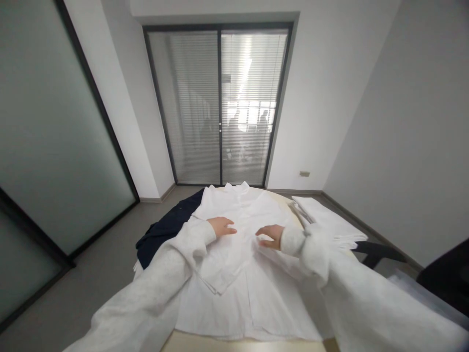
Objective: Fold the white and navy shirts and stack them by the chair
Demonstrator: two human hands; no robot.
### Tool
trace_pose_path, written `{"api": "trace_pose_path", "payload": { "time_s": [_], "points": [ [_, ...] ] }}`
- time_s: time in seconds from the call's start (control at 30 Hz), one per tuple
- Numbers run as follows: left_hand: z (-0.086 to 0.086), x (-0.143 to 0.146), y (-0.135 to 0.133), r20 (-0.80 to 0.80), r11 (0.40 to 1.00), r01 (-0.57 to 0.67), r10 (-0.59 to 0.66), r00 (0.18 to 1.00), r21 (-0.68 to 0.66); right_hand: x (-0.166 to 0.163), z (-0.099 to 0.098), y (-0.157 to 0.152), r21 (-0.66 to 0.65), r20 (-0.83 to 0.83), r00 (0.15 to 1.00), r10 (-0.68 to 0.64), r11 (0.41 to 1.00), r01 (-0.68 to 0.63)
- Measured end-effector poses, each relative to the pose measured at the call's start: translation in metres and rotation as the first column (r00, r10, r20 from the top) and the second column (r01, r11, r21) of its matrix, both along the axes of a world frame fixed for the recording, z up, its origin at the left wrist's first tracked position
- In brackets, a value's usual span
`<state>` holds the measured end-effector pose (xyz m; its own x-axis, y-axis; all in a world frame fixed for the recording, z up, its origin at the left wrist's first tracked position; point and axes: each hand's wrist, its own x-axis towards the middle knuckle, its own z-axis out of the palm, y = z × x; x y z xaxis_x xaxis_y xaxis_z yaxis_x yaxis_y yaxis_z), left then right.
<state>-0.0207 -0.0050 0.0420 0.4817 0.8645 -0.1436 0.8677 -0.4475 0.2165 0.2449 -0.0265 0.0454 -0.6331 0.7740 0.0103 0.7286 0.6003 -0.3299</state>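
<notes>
White, collared cloth shirt (242,266): likely light, soft, crease-prone; take by hem (227,333); left hand (221,226), right hand (271,236): grips loosely parted.

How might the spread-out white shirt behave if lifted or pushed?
The white shirt would probably sag, given its creased, soft-looking cloth. It looks light for its size, since the fabric appears thin. Pushed, it may bunch up, because it lies loosely spread across the table.

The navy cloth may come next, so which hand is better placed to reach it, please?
Probably the left hand: over the white shirt, it is nearer the navy cloth; the right hand is farther off.
</notes>
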Motion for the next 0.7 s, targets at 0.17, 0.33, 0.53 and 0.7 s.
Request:
{"api": "trace_pose_path", "payload": {
  "time_s": [0.17,0.33,0.53,0.7],
  "points": [
    [0.015,-0.084,0.025,-0.081,0.927,-0.353,0.365,0.928,0.13,-0.088,-0.034,-0.025,0.072,0.1,0.991,0.093,0.992,-0.1],
    [-0.013,-0.131,0.028,-0.104,0.84,-0.535,0.542,0.834,0.091,-0.103,-0.062,-0.038,0.12,0.096,0.98,0.173,0.976,-0.184],
    [-0.029,-0.127,0.034,-0.023,0.833,-0.553,0.553,0.833,0.011,-0.099,-0.059,-0.033,0.09,0.111,0.972,0.208,0.972,-0.219],
    [-0.006,-0.125,0.04,0.107,0.833,-0.553,0.548,0.83,0.019,-0.1,-0.055,-0.034,0.066,0.109,0.967,0.231,0.969,-0.239]
  ]
}}
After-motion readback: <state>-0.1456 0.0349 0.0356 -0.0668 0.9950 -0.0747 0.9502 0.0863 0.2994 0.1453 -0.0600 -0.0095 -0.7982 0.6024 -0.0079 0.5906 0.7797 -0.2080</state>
